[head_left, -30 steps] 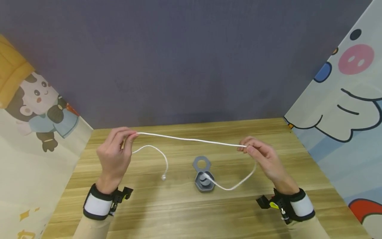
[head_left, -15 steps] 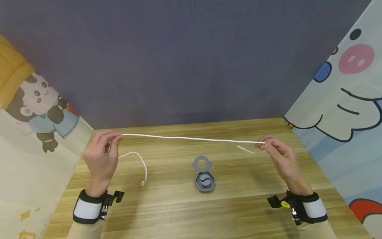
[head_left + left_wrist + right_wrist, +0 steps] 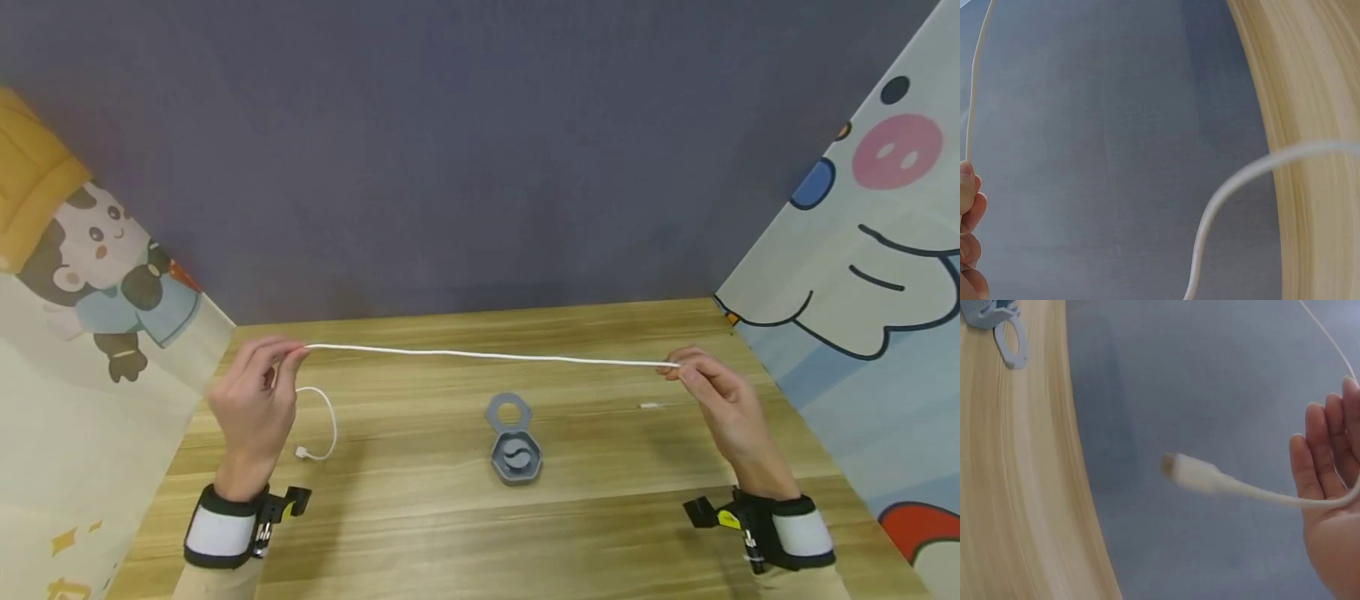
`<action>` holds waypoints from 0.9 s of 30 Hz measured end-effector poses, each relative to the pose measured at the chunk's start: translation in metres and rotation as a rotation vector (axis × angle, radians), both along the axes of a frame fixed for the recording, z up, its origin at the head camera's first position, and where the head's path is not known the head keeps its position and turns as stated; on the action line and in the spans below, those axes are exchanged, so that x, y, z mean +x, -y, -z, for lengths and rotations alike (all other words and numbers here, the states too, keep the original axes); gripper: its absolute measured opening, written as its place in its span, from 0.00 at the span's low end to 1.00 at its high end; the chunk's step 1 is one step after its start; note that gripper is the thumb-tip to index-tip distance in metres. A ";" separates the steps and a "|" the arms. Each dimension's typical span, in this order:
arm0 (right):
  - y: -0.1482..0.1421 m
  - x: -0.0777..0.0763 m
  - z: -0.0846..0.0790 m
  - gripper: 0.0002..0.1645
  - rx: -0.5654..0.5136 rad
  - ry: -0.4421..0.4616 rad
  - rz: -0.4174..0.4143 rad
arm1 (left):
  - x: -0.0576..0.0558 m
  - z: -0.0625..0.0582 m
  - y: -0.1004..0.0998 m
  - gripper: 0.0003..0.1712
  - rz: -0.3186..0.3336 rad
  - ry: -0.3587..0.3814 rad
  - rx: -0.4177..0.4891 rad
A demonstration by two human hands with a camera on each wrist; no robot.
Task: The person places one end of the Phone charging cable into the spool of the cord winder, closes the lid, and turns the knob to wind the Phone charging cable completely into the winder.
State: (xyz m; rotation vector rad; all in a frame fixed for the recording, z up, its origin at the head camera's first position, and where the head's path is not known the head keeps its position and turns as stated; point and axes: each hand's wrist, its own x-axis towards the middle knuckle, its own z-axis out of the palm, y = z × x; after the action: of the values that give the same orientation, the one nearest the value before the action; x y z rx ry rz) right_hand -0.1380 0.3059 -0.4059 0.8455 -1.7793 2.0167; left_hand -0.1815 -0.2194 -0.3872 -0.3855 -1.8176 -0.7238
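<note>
A white charging cable (image 3: 487, 356) runs nearly straight between both hands, above the table. My left hand (image 3: 258, 392) pinches it between thumb and fingertips; a short tail curls below, ending in a small white plug (image 3: 302, 452). At the right, my right hand (image 3: 723, 400) pinches the other side with thumb and forefinger. From its palm the right wrist view shows the free end with a white connector (image 3: 1194, 474) and metal tip. Between the hands, nearer the person, a small grey hexagonal case (image 3: 516, 458) lies on the table with its ringed lid (image 3: 508, 412) flipped back.
The wooden table (image 3: 420, 533) ends at a dark grey back panel (image 3: 480, 167). Cartoon-printed side walls flank it, with a pig's face (image 3: 897, 152) on the right. Each wrist wears a strap with a small black camera mount (image 3: 273, 508).
Both hands have moved apart, stretching the cable between them. The cable end that lay over the grey case has swung out to the right hand. The left tail has curled inward.
</note>
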 end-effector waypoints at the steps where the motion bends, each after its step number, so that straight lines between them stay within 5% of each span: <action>1: -0.001 0.000 0.001 0.17 -0.001 0.002 0.010 | 0.000 0.001 0.001 0.27 -0.006 0.006 -0.002; 14: -0.019 0.004 0.014 0.19 -0.036 0.019 0.052 | 0.002 0.014 0.012 0.29 -0.049 0.056 -0.006; 21: -0.025 0.008 0.019 0.20 -0.033 0.065 0.120 | 0.002 0.017 0.014 0.10 -0.049 0.079 -0.017; 27: -0.030 0.010 0.023 0.21 -0.067 0.108 0.157 | 0.003 0.019 0.017 0.08 -0.072 0.095 -0.025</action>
State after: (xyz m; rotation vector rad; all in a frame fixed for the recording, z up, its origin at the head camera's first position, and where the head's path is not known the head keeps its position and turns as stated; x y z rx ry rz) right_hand -0.1278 0.3363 -0.4291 0.5680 -1.7643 2.0409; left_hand -0.1782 -0.2359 -0.4059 -0.3042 -1.9214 -0.6800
